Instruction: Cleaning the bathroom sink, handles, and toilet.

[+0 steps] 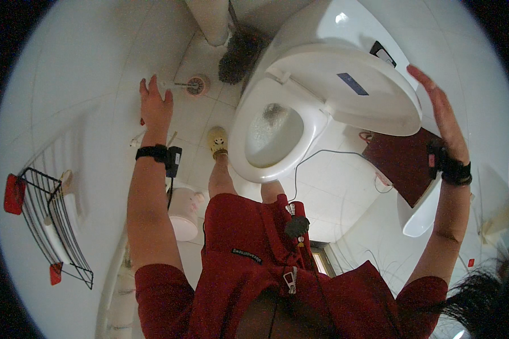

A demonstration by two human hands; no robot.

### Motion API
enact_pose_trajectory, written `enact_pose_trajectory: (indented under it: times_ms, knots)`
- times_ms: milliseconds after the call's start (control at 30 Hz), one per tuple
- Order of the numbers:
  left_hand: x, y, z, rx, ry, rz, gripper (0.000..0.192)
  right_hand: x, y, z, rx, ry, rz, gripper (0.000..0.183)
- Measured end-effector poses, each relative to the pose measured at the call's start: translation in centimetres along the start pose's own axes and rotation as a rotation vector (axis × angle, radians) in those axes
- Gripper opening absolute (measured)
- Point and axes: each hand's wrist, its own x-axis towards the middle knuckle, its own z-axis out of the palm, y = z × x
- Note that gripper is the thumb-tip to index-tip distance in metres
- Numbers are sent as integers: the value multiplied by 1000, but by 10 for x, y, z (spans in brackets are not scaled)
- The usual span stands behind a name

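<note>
My left hand (156, 104) is raised at the left with its fingers apart, close to the handle of a toilet brush (196, 85) in a round pink holder; no grip on it shows. Before me stands a white toilet (237, 144) with its lid (384, 104) raised and seat down. Water is visible in the toilet bowl (275, 133). To the right, my right hand (441, 110) is stretched out beside the lid's outer edge, holding nothing; whether it touches the lid I cannot tell. Both wrists wear black straps with small devices.
A black wire rack (55, 224) hangs on the left wall. The pink bin (184, 216) stands below my left forearm. Behind the toilet lies a dark fuzzy thing (239, 55). A grey cable (322, 151) runs towards a dark red panel (401, 165) above a white basin (420, 216).
</note>
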Motion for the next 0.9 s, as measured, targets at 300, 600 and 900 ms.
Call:
enact_pose_trajectory:
  times_ms: [300,600,900]
  knots:
    - [-89,69,-15,-681,-98,13,26,-64,-40,42,130,-120,112,50]
    - [-229,147,-53,-1511,-1178,-530,50,-165,-67,187,-376,-88,-338,65]
    - [-265,111,-27,-1085,-1173,-617,49,-216,-71,267,-97,-432,-109,57]
